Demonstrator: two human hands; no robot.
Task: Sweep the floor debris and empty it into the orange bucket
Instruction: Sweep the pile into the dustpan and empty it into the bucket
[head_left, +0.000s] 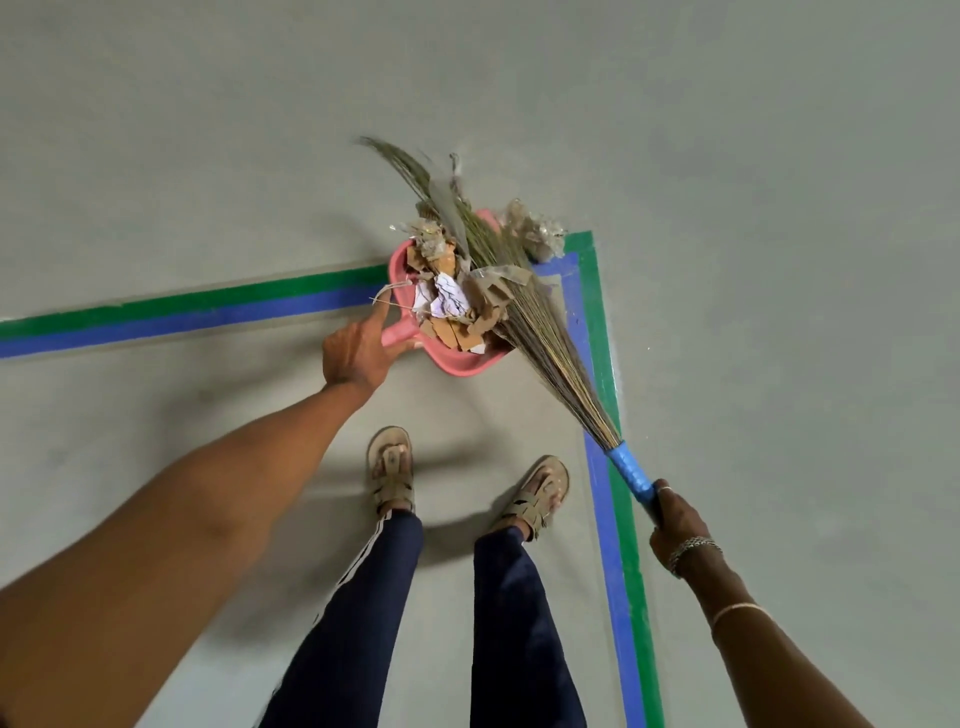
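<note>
Grey floor (208, 156), orange bucket out of view. One broom (540, 332) lies across one pink dustpan (457, 364) heaped with debris (452, 306); best to keep the pan level with the bristles pinning the heap, as one plastic clump (535, 234) at the far rim looks likely to slip. Two hands: left hand (358, 358) curled round the pan handle, forefinger straight; right hand (675, 519) wrapped round the blue broom grip.
</note>
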